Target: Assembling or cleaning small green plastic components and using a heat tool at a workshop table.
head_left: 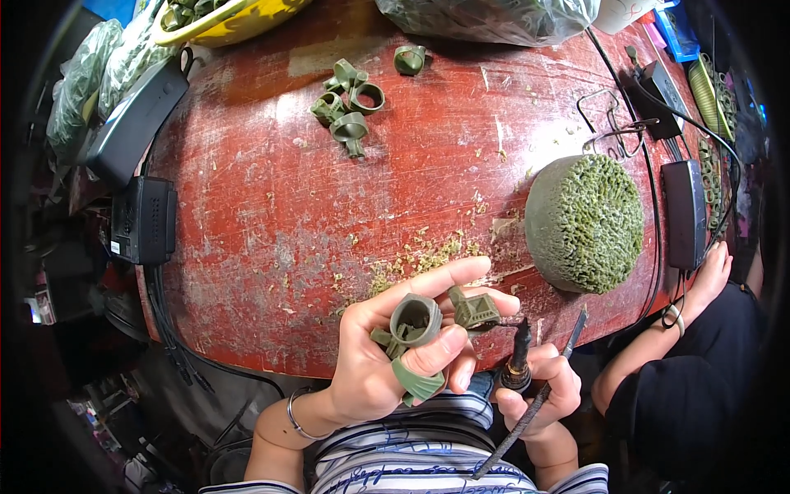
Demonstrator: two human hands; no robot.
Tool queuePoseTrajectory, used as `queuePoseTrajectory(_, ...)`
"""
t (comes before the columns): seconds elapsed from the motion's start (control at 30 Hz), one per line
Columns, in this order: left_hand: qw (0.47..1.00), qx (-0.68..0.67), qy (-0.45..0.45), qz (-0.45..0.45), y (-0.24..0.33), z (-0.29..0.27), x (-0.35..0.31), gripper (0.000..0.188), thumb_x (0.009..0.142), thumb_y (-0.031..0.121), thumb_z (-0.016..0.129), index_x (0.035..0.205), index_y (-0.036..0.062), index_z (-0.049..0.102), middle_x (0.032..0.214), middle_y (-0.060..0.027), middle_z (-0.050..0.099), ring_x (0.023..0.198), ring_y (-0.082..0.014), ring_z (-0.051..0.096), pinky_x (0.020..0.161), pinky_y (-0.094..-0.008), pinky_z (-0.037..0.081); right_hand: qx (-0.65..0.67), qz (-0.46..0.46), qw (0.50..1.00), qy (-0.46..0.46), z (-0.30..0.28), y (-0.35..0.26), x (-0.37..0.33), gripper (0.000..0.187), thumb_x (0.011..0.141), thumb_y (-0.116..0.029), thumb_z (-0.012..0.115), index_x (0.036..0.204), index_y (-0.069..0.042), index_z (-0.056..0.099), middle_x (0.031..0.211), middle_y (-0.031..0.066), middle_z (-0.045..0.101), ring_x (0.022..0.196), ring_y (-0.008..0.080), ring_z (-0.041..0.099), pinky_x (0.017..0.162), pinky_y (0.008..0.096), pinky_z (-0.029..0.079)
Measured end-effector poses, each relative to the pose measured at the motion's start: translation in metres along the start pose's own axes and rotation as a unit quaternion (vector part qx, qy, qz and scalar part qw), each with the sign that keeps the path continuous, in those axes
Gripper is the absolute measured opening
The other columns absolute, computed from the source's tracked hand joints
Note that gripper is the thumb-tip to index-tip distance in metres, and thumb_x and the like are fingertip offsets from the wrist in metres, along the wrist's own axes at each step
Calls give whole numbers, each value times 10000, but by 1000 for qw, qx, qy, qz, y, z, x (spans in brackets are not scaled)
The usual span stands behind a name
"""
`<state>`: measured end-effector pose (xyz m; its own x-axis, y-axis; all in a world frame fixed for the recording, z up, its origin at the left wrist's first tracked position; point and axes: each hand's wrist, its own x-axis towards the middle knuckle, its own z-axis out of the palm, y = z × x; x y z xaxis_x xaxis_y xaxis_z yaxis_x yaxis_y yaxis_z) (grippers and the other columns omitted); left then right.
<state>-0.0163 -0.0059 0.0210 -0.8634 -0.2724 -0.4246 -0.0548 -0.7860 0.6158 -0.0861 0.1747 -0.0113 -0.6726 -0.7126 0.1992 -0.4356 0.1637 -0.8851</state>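
My left hand (362, 375) is closed around several dark green wax rings. One wide, hollow ring (414, 319) rests over the fingers, and a light green ring (417, 382) sits at the base of the thumb. Between the fingertips is a ring with a square, notched head (475, 309). My right hand (561, 397) grips a black pen-like wax tool (518, 362), its thin tip at the square head. The same hand also holds a slim grey file (527, 416), slanting up to the right past the fingers.
Wax shavings litter the worn red table (255, 230). Several green rings (349, 128) lie farther back, near a lone ring (409, 59). A round, rough-topped green block (547, 222) stands at right. Black boxes (144, 218) and cables line the edges. Another person's arm (695, 300) rests at right.
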Motion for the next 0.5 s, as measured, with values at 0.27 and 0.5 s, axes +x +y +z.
queuePoseTrajectory(0.27, 1000, -6, -6, 0, -1, -2, 1, 547, 807, 149, 594, 1257, -64, 369, 1048, -234, 573, 575, -137, 577, 512, -217, 485, 0, 0, 1000, 3, 1, 0, 0, 379, 628, -166, 793, 777, 1, 487, 670, 120, 604, 536, 160, 600, 467, 227, 465)
queuePoseTrajectory(0.5, 1000, -13, -9, 1, -2, -3, 0, 541, 810, 140, 589, 1259, -64, 366, 1054, -234, 571, 578, -138, 576, 516, -218, 488, -1, 2, 1000, 0, 1, 0, 0, 380, 626, -164, 794, 779, 3, 488, 664, 119, 604, 532, 158, 599, 463, 225, 463)
